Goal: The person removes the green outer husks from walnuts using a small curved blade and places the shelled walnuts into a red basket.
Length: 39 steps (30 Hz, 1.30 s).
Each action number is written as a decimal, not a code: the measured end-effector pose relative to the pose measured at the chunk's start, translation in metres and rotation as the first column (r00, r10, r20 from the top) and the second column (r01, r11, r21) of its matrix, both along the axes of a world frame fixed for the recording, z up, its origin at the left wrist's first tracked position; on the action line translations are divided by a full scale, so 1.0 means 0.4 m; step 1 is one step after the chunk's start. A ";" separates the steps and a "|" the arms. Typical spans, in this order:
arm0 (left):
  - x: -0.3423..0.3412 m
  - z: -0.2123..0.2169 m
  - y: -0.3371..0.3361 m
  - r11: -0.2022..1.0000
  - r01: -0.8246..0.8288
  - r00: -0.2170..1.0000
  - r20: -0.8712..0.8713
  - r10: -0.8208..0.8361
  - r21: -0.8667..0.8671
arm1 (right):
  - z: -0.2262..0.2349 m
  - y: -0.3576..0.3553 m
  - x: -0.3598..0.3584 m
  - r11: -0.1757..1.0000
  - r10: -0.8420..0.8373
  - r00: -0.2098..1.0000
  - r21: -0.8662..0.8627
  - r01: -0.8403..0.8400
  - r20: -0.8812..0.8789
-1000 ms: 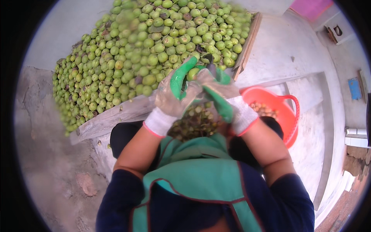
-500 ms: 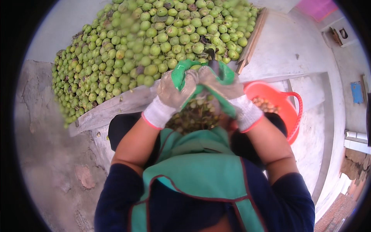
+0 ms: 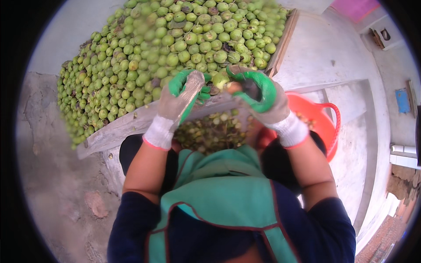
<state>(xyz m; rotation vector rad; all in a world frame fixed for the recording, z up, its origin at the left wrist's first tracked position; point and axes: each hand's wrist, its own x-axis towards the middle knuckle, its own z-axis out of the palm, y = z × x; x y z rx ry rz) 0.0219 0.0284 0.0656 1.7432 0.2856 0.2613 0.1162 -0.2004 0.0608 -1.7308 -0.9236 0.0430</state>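
Both my hands wear beige and green work gloves with white cuffs. My right hand (image 3: 263, 94) is curled round a dark tool (image 3: 251, 89), blurred, its shape partly hidden by the fingers. A brown round nut (image 3: 233, 87) shows at that tool, on the side facing my left hand. Between the hands is a pale green piece of fruit (image 3: 220, 80), with a brownish piece (image 3: 213, 90) beside it. My left hand (image 3: 186, 94) is raised apart from the right, fingers loosely bent and apart, nothing visible in them. Ahead lies a large heap of round green fruits (image 3: 144, 65).
A low grey ledge (image 3: 118, 125) borders the heap, and a wooden board (image 3: 283, 44) holds its right side. Cut green husks (image 3: 212, 133) lie between my knees. At the right stands a red basket (image 3: 322, 125) with brown nuts (image 3: 307, 120) inside.
My hands, together before, have drawn apart, the left one moving left. The brown nut and the pale green piece have come into sight between them. The dark tool has tipped from upright.
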 end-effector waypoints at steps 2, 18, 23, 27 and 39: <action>-0.014 0.041 -0.035 0.994 0.024 0.987 -0.155 -0.041 -0.110 | 0.008 0.008 0.003 0.998 0.055 0.996 -0.028 -0.054 0.066; -0.034 -0.079 -0.074 0.523 0.611 0.788 -0.525 -0.323 0.595 | 0.045 -0.230 0.077 0.446 -0.200 0.969 -0.894 -0.043 -0.147; -0.018 -0.106 -0.088 0.483 0.605 0.796 -0.497 -0.346 0.633 | 0.011 -0.256 0.081 0.547 -0.184 0.983 -0.829 0.119 0.019; -0.001 -0.094 -0.101 0.515 0.588 0.809 -0.448 -0.380 0.624 | 0.045 -0.145 0.051 0.744 -0.103 0.994 -0.662 0.091 0.021; 0.100 -0.123 -0.061 0.641 0.440 0.893 -0.384 -0.236 0.629 | -0.016 0.069 0.086 0.748 0.037 0.999 -0.662 -0.048 -0.030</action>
